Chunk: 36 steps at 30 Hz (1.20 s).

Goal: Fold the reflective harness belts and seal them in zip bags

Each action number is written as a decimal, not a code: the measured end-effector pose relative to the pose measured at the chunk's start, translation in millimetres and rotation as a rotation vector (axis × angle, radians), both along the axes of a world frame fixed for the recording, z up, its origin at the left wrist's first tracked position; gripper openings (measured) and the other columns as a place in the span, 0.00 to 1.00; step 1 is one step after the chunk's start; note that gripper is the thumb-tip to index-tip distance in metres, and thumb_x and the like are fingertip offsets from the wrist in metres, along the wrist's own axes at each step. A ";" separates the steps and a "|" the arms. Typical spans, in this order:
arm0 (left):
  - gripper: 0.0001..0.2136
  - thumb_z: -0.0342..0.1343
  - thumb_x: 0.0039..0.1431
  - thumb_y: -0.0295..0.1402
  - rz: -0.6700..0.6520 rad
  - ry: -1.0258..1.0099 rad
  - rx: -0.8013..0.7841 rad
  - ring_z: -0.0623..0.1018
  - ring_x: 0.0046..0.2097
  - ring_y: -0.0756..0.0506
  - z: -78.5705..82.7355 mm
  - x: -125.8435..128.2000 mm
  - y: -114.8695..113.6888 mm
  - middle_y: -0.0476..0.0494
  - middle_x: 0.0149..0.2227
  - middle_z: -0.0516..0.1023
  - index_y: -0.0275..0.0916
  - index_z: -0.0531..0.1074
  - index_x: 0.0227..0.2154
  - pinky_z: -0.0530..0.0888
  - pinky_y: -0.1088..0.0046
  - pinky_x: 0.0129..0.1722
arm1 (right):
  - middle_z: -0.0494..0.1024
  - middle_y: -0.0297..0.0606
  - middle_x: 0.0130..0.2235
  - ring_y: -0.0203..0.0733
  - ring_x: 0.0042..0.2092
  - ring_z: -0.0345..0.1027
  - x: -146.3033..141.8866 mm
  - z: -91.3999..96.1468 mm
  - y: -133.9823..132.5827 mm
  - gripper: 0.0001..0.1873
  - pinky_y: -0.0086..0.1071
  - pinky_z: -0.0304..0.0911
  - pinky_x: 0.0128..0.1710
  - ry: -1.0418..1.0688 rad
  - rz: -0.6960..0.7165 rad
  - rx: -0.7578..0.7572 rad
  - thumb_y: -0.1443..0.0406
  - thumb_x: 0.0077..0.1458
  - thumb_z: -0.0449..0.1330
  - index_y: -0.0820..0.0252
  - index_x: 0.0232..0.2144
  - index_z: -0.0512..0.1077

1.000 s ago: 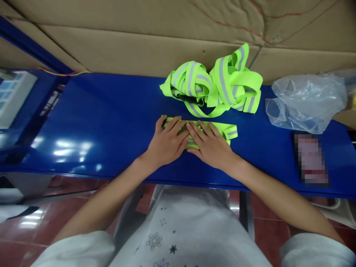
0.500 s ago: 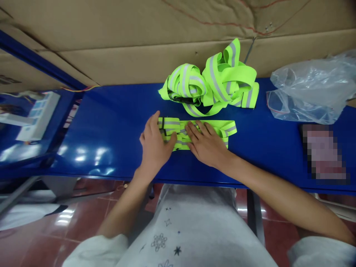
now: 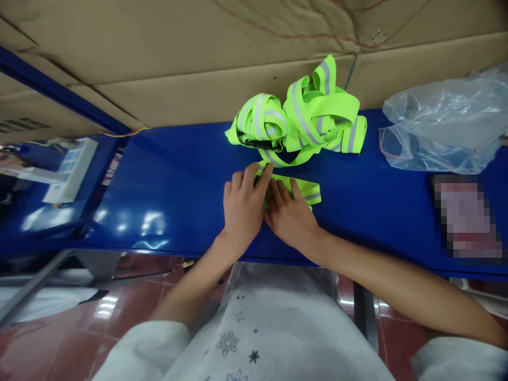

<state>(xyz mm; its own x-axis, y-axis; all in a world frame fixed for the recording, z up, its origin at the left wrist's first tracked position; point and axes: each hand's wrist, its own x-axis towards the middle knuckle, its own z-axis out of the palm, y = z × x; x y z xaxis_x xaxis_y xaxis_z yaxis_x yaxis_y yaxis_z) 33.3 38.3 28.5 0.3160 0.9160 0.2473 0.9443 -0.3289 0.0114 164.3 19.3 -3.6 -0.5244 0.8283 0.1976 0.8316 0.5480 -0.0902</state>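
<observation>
A folded neon-yellow reflective strap (image 3: 311, 191) with a grey stripe lies on the blue table, mostly covered by my hands. My left hand (image 3: 243, 209) is closed over its left end, fingers bent around the folded layers. Close against it, my right hand (image 3: 291, 218) grips the middle of the bundle with curled fingers. The fingertips and the folds beneath them are partly hidden. Just behind lies a loose heap of the same reflective strapping (image 3: 305, 116), tangled in loops, with some black parts at its lower left.
On the right sit a clear plastic bag (image 3: 440, 124) and a blurred-out, phone-like object (image 3: 466, 217). A white power strip (image 3: 71, 169) is at the far left. Brown cardboard (image 3: 190, 95) stands along the back edge of the blue table (image 3: 174, 180).
My left hand has moved right and closed over the strap's left end, up against my right hand. The bundle looks shorter, its black bands now hidden. The view has shifted slightly.
</observation>
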 end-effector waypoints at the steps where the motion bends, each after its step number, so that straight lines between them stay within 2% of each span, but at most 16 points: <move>1: 0.22 0.44 0.74 0.33 -0.054 -0.003 -0.031 0.72 0.57 0.32 0.6 0.9 0.4 0.37 0.64 0.71 0.48 0.66 0.67 0.71 0.54 0.49 | 0.70 0.70 0.62 0.68 0.65 0.64 1.3 -0.6 0.4 0.27 0.62 0.56 0.67 -0.002 0.017 0.000 0.64 0.71 0.50 0.85 0.62 0.68; 4: 0.22 0.43 0.75 0.36 -0.148 -0.121 -0.098 0.71 0.57 0.35 0.6 -1.1 1.7 0.36 0.62 0.73 0.43 0.65 0.67 0.69 0.55 0.52 | 0.74 0.68 0.58 0.66 0.65 0.65 4.3 -2.7 3.3 0.25 0.56 0.59 0.67 0.021 0.043 -0.011 0.64 0.70 0.53 0.84 0.58 0.72; 7: 0.21 0.40 0.75 0.34 -0.098 -0.339 -0.116 0.73 0.55 0.39 -3.0 -5.5 3.0 0.37 0.58 0.75 0.42 0.68 0.64 0.68 0.56 0.56 | 0.73 0.68 0.60 0.64 0.63 0.67 3.6 -2.4 7.4 0.28 0.50 0.62 0.65 0.041 0.011 -0.028 0.62 0.71 0.52 0.85 0.60 0.70; 9: 0.18 0.43 0.75 0.35 -0.029 -0.419 -0.102 0.72 0.59 0.39 -7.5 -6.7 2.8 0.36 0.60 0.72 0.45 0.72 0.60 0.67 0.55 0.59 | 0.73 0.67 0.60 0.62 0.61 0.69 4.2 -0.8 9.0 0.27 0.47 0.64 0.64 0.030 0.011 -0.040 0.62 0.71 0.52 0.85 0.59 0.70; 11: 0.18 0.46 0.74 0.36 0.043 -0.397 -0.105 0.67 0.66 0.34 -12.4 -5.8 1.0 0.34 0.66 0.65 0.47 0.73 0.60 0.67 0.51 0.61 | 0.73 0.67 0.59 0.61 0.60 0.69 9.5 1.2 7.6 0.27 0.48 0.63 0.64 0.011 0.034 -0.033 0.62 0.71 0.53 0.85 0.58 0.71; 14: 0.20 0.45 0.74 0.38 0.117 -0.269 -0.125 0.65 0.69 0.29 -17.7 -2.2 -2.8 0.31 0.72 0.57 0.50 0.69 0.64 0.69 0.46 0.59 | 0.72 0.64 0.61 0.64 0.62 0.66 29.5 3.5 -0.7 0.26 0.60 0.57 0.66 -0.003 0.041 0.026 0.62 0.72 0.51 0.80 0.61 0.69; 16: 0.20 0.44 0.75 0.38 0.137 -0.206 -0.118 0.70 0.66 0.29 -18.8 1.1 -4.6 0.30 0.71 0.58 0.51 0.69 0.65 0.71 0.46 0.58 | 0.69 0.59 0.65 0.63 0.63 0.64 47.0 4.1 -6.5 0.25 0.64 0.57 0.64 -0.015 0.050 0.054 0.63 0.73 0.49 0.72 0.65 0.66; 18: 0.20 0.43 0.74 0.37 0.143 -0.169 -0.098 0.72 0.64 0.29 -18.2 5.6 -5.7 0.30 0.70 0.60 0.51 0.70 0.64 0.72 0.46 0.55 | 0.68 0.56 0.66 0.62 0.64 0.63 61.5 4.2 -8.9 0.26 0.60 0.60 0.61 -0.036 0.067 0.050 0.63 0.73 0.48 0.67 0.68 0.62; 23: 0.18 0.46 0.72 0.33 0.111 -0.086 -0.001 0.65 0.66 0.25 -15.3 22.1 -8.2 0.37 0.70 0.63 0.50 0.76 0.57 0.69 0.41 0.56 | 0.64 0.54 0.69 0.63 0.67 0.58 72.2 2.3 -1.1 0.27 0.58 0.57 0.63 -0.020 0.108 -0.006 0.58 0.74 0.48 0.64 0.68 0.63; 26: 0.17 0.47 0.72 0.32 0.061 -0.108 0.004 0.64 0.67 0.25 -14.3 27.4 -10.7 0.38 0.69 0.65 0.49 0.76 0.56 0.68 0.41 0.58 | 0.65 0.57 0.68 0.65 0.67 0.57 71.3 0.2 2.5 0.32 0.58 0.56 0.62 -0.014 0.141 -0.025 0.52 0.73 0.49 0.68 0.68 0.61; 29: 0.18 0.48 0.71 0.31 0.003 -0.138 -0.047 0.63 0.69 0.26 -10.4 24.3 -12.7 0.37 0.70 0.63 0.48 0.74 0.59 0.66 0.41 0.61 | 0.64 0.60 0.68 0.66 0.67 0.56 70.0 -1.1 1.7 0.34 0.58 0.55 0.62 -0.035 0.128 -0.020 0.52 0.73 0.47 0.73 0.68 0.61; 33: 0.21 0.51 0.69 0.28 -0.012 -0.272 -0.111 0.65 0.69 0.30 -3.7 10.8 -5.4 0.34 0.70 0.62 0.45 0.68 0.63 0.68 0.45 0.63 | 0.64 0.59 0.68 0.67 0.67 0.56 70.8 0.8 1.6 0.35 0.57 0.55 0.61 -0.052 0.131 -0.037 0.51 0.73 0.47 0.72 0.69 0.60; 36: 0.34 0.62 0.62 0.31 0.048 -0.435 -0.153 0.63 0.70 0.32 -4.7 -2.8 9.5 0.28 0.71 0.56 0.39 0.57 0.69 0.70 0.51 0.64 | 0.63 0.58 0.69 0.66 0.67 0.56 77.9 4.1 4.9 0.36 0.55 0.56 0.60 -0.036 0.178 -0.073 0.48 0.71 0.51 0.67 0.70 0.59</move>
